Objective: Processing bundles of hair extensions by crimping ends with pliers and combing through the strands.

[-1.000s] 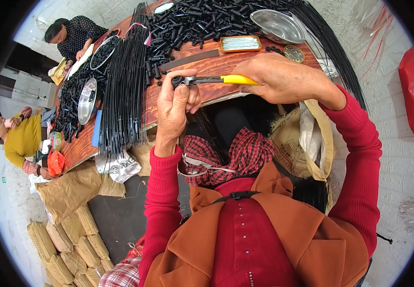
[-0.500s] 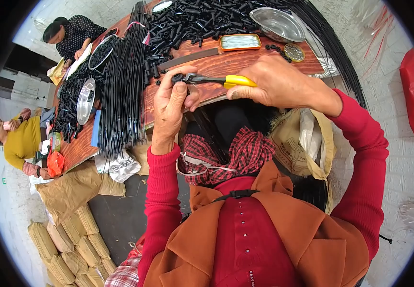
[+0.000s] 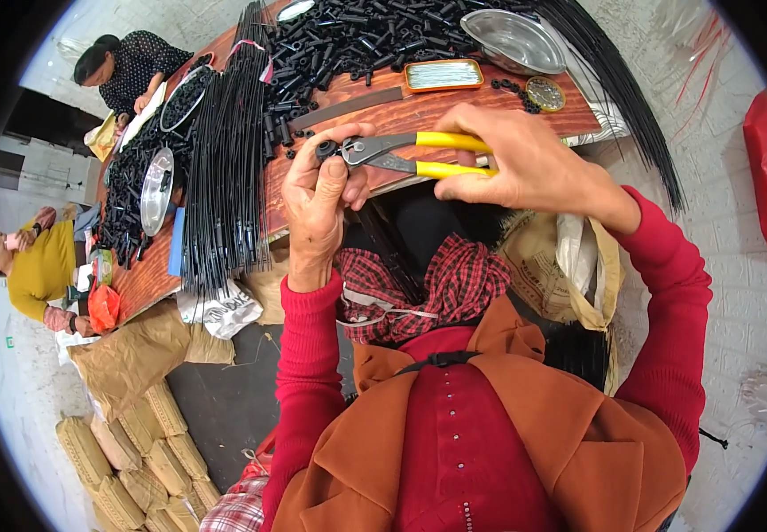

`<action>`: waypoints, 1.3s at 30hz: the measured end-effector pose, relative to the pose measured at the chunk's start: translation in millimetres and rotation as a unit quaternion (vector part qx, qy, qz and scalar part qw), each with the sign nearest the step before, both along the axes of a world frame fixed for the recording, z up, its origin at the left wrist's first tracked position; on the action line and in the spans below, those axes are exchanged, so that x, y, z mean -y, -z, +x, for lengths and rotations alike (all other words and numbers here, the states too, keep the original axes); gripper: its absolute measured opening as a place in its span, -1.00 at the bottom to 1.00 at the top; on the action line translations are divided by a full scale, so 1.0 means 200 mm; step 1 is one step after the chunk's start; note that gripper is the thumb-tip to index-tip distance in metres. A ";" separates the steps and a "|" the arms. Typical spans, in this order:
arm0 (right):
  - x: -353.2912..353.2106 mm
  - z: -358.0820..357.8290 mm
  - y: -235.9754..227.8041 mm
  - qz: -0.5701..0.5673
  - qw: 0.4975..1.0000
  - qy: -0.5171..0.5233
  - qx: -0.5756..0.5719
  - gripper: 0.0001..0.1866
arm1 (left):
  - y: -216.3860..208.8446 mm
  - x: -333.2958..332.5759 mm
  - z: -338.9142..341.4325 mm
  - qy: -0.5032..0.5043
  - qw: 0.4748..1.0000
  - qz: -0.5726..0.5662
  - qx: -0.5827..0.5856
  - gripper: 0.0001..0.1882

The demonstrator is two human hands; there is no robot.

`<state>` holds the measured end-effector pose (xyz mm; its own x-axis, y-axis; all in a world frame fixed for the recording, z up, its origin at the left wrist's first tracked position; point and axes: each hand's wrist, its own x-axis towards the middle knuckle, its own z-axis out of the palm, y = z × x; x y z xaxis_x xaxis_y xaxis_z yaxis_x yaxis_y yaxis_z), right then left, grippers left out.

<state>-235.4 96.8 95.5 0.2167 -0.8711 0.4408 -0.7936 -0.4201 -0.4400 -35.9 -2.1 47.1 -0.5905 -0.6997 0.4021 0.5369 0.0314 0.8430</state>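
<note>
My left hand is closed round a small black plastic fitting whose round end shows between thumb and forefinger. A pair of pliers with yellow handles lies in my right hand, the fingers and thumb on the two spread handles. The jaws of the pliers point left and sit right at the fitting; whether they touch it I cannot tell. Long dark rods hang below my left hand, over my lap.
A wooden table bears a heap of black fittings, a bundle of black rods, an orange tray of thin pins and a metal bowl. Two people sit at the left. A paper sack stands by my right side.
The plier handles have spread apart, where before they were squeezed together in my right hand. My right fingers have loosened, and the left hand stays almost in place with the fitting.
</note>
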 end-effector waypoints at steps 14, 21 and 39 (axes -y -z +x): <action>-0.01 -0.03 -0.04 0.495 0.775 -0.112 0.377 -0.40 | 0.01 0.02 0.01 0.039 0.999 0.023 -0.019 -0.60; -0.06 0.05 -0.06 -0.039 0.996 0.005 -0.084 -0.60 | 0.01 0.01 0.02 0.004 1.000 0.017 0.008 -0.55; -0.05 0.15 0.34 0.581 0.177 -0.305 0.734 -0.28 | 0.00 0.01 0.05 0.084 0.995 0.053 -0.017 -0.59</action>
